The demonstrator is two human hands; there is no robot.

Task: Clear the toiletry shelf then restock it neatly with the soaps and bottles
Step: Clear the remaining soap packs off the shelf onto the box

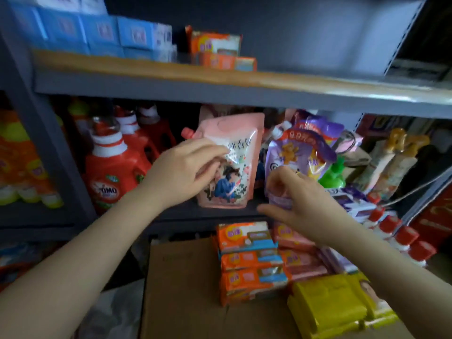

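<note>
The left hand [182, 171] grips a pink pouch [232, 162] by its upper left edge, thumb and fingers curled on the glossy film; the pouch stands upright on the middle shelf [215, 211], its print too blurred to read. The right hand [303, 204] pinches the lower part of a purple pouch [298, 152] just beside it (a bear shows on the front). Left of both stands a red jug [115, 174] labelled OMO. Orange soap packs [249, 260] and yellow packs [335, 307] lie on a cardboard box [183, 289] below. Blue boxes [97, 33] line the top shelf [220, 81].
</note>
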